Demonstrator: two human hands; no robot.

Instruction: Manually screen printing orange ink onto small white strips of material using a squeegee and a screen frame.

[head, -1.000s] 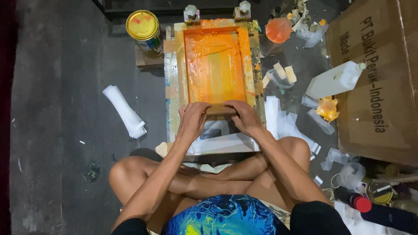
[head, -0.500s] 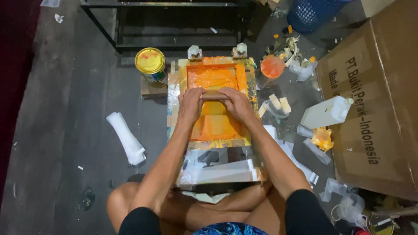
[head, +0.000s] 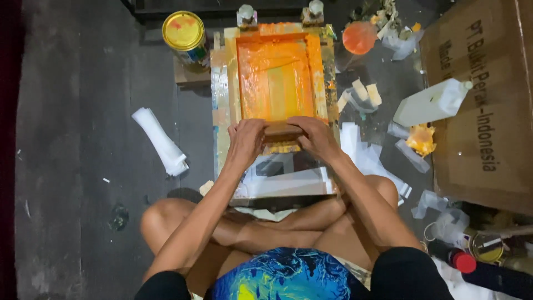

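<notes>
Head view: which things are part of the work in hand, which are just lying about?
In use:
- left hand and right hand, both with a grip on the wooden squeegee
- orange-inked screen frame

Lying about:
- yellow-lidded tin
- white paper roll
- white bottle
- cardboard box
- orange-lidded tub

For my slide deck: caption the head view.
Both hands, left hand and right hand, grip a wooden squeegee at the near edge of an orange-inked screen frame.

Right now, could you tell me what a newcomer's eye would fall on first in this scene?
The orange-inked screen frame at top centre stands out first, with the left hand and right hand gripping a wooden squeegee at its near edge. Next come the yellow-lidded tin to the frame's left and the big cardboard box on the right.
</notes>
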